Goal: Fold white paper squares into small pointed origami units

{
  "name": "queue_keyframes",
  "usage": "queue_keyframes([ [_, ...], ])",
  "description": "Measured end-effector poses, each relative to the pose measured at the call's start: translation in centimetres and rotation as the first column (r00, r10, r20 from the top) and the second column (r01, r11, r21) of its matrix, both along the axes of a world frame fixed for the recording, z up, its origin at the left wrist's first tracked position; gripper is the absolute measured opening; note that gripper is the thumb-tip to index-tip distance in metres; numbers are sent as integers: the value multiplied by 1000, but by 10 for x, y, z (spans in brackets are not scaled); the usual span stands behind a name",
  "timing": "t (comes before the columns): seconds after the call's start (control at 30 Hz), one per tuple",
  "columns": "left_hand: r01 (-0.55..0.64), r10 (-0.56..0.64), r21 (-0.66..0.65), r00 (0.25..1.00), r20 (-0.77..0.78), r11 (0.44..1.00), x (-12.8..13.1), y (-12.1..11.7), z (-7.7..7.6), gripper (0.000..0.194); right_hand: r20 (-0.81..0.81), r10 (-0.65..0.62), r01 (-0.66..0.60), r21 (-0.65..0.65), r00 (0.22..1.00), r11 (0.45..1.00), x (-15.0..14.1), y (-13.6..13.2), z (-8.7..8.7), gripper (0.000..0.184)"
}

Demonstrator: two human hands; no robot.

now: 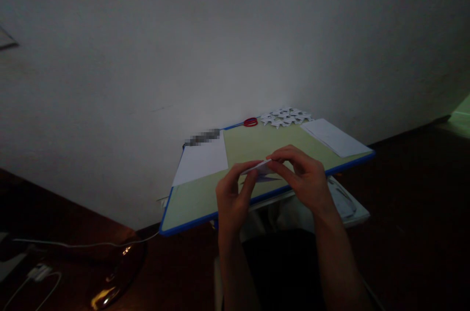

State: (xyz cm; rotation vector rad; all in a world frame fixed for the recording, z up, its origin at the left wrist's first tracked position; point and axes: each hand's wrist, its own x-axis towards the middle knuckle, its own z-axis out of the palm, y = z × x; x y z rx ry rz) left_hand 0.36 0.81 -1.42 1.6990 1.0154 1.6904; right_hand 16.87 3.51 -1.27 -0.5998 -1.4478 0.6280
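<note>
Between my two hands, just above the near edge of the table, is a small folded piece of white paper (262,168). My left hand (235,193) pinches its left end between thumb and fingers. At the other end, my right hand (303,174) pinches it the same way. The paper's exact folds are too dim to make out. Beyond the hands, several small folded white paper pieces (285,117) lie grouped at the back of the table. A pair of red-handled scissors (250,122) lies at the back edge.
The pale green tabletop (198,203) has a blue rim and stands against a grey wall (220,32). White sheets (203,159) lie at its left, and a stack of white paper (338,137) at its right. Below the top is an open drawer or shelf (345,201). A cable (91,245) runs at left.
</note>
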Motion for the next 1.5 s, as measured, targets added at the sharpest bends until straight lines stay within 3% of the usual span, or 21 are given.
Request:
queue_keyframes([
  [0.3,-35,36,95,999,-14,995,6,-1,6,6,40,17,-21,93,999,995,0,-8,6,6],
  [0.67,12,-12,79,1000,-3,997,4,-3,6,4,69,-18,10,116,997,993,1,-11,6,6],
  [0.8,-96,95,34,995,31,995,3,0,3,7,87,-44,34,119,995,992,0,-8,7,5],
  [0.9,-223,220,23,970,105,974,2,2,1,12,168,-36,25,68,985,997,0,-5,5,14],
  [1.0,-287,283,16,953,111,958,1,3,2,21,186,-26,27,-4,982,1000,1,-3,1,7],
  [1.07,-275,272,37,959,85,961,0,1,3,33,154,-35,41,-38,987,998,1,-2,0,10],
  [1.2,-142,140,49,990,30,989,-3,0,2,52,75,-25,32,-92,997,995,0,-2,-2,11],
  [1.37,-200,201,-36,979,34,979,-2,4,0,27,60,34,-26,-129,998,991,1,-1,-4,11],
  [1.5,-262,266,-70,963,53,963,1,6,0,26,85,88,-75,-151,992,986,3,-1,-2,18],
])
